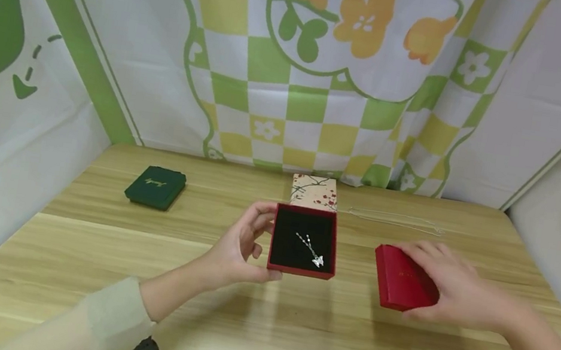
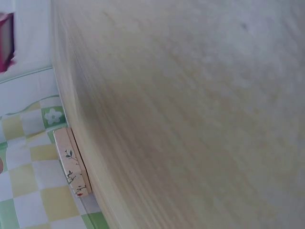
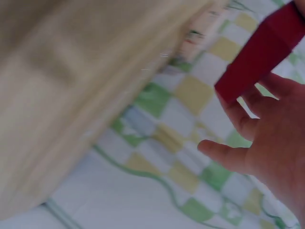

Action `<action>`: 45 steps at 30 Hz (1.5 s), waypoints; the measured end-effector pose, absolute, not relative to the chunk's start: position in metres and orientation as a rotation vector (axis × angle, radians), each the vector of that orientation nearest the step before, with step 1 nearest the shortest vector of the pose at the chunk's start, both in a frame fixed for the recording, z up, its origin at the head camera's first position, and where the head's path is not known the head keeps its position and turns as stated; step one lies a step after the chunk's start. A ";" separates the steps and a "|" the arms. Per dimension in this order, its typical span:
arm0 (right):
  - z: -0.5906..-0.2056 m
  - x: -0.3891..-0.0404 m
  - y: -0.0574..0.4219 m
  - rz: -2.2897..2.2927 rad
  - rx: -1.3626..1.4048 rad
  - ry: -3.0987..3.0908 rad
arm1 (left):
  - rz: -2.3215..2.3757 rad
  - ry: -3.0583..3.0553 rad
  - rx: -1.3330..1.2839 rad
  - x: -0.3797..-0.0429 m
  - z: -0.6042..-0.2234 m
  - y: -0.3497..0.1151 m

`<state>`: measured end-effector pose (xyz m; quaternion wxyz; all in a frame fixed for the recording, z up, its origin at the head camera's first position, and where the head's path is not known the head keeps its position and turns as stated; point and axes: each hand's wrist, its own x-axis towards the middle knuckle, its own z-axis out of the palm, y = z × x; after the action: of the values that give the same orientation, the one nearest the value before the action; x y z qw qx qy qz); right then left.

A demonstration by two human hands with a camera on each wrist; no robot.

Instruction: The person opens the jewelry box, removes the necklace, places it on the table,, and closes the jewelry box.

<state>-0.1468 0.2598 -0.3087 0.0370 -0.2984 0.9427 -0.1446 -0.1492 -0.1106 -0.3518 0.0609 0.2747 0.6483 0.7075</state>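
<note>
In the head view my left hand [image 1: 238, 248] holds the open base of a red jewelry box [image 1: 300, 272] by its left side, thumb at the lower edge. On the box's black insert lies a silver necklace [image 1: 317, 260] with a butterfly-shaped pendant, facing me. To the right, my right hand [image 1: 461, 290] grips the red box lid [image 1: 399, 282], which is tilted and bears faint gold lettering. The right wrist view shows the lid [image 3: 259, 55] between the thumb and fingers from the side. Neither hand shows in the left wrist view.
A dark green jewelry box [image 1: 156, 187] sits at the left of the wooden table [image 1: 80, 278]. Behind the red base stands a cream box with a floral branch print [image 1: 313, 191]. A thin silver chain [image 1: 396, 219] lies at the back right, before the checked curtain [image 1: 302, 105].
</note>
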 end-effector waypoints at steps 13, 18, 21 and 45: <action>-0.366 -0.133 0.303 -0.234 -0.736 2.820 | 2.144 1.970 0.847 -0.150 -0.352 -0.110; -0.374 -0.132 0.307 -0.218 -0.716 2.825 | 2.148 1.967 0.829 -0.150 -0.352 -0.109; -0.372 -0.131 0.304 -0.194 -0.703 2.848 | 2.155 1.962 0.811 -0.151 -0.353 -0.109; -0.322 -0.146 0.168 -1.328 -1.086 2.695 | 1.876 2.285 0.814 -0.149 -0.354 -0.103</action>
<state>-0.1461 0.1676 -0.3217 -0.0266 -0.3399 0.8433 -0.4155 -0.1491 -0.1033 -0.3543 0.0374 0.2652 0.7446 0.6114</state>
